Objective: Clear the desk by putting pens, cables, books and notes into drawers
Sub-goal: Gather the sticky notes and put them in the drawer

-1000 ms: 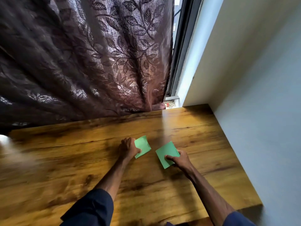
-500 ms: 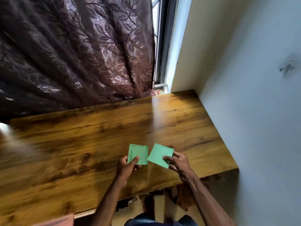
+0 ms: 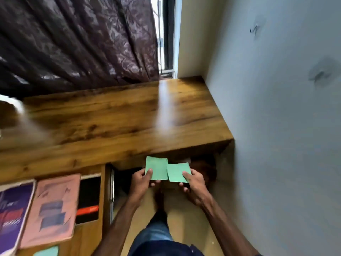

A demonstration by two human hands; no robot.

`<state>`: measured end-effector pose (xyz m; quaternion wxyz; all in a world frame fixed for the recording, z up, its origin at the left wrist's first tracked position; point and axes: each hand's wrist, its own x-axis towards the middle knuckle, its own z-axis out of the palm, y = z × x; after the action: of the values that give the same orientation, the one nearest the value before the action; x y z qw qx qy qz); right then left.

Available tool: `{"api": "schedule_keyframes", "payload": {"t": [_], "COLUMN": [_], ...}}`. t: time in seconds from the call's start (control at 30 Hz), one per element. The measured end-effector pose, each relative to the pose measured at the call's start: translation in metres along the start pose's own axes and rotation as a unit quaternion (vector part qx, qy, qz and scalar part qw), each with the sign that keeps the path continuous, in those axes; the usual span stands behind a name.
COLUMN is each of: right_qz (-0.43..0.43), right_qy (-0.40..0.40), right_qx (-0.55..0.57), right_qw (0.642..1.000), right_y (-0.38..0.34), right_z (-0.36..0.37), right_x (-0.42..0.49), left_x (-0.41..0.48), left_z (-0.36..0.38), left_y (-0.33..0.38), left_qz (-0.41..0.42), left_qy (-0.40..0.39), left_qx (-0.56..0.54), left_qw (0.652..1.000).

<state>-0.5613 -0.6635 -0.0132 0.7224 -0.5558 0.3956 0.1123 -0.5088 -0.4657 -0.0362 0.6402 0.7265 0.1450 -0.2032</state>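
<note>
My left hand (image 3: 141, 182) pinches a green note (image 3: 156, 167) between thumb and fingers. My right hand (image 3: 194, 183) pinches a second green note (image 3: 177, 171) the same way. Both notes are held side by side, just off the front edge of the wooden desk (image 3: 114, 122), over the dark gap beneath it. At the lower left an open drawer (image 3: 88, 235) holds a pink book (image 3: 51, 211), a purple book (image 3: 13, 215) and a black notebook with a red band (image 3: 88, 198). A pale green note (image 3: 47, 251) lies at the drawer's near end.
A dark patterned curtain (image 3: 77, 41) hangs behind the desk, with a window strip (image 3: 162, 34) beside it. A pale wall (image 3: 276, 108) runs along the desk's right side. My leg in blue jeans (image 3: 158, 235) is below the hands.
Both hands lifted the two green notes off the desk top and drew them back past its front edge. The view tilted down, and the open drawer with books came into sight.
</note>
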Motion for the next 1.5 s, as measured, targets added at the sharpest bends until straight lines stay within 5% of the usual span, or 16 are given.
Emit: {"api": "schedule_keyframes", "payload": {"t": [0.47,1.07,1.5], "right_qz": [-0.029,-0.018,-0.129], "right_qy": [-0.106,-0.074,0.011], "right_qx": [-0.046,-0.054,-0.249], "right_qw": [0.993,0.996,0.960], "right_y": [0.078,0.236,0.241], "right_z": [0.049,0.306,0.338], "right_x": [-0.125,-0.226,-0.184], "left_x": [-0.146,-0.203,-0.144], "left_z": [-0.099,-0.421,-0.443], "left_y": [-0.062,-0.152,-0.157], "left_qz": [-0.013,-0.055,-0.086], "left_qy": [0.056,0.121,0.098], "left_qx": [-0.017,0.078,0.126], "left_qw": [0.998,0.988,0.984]}}
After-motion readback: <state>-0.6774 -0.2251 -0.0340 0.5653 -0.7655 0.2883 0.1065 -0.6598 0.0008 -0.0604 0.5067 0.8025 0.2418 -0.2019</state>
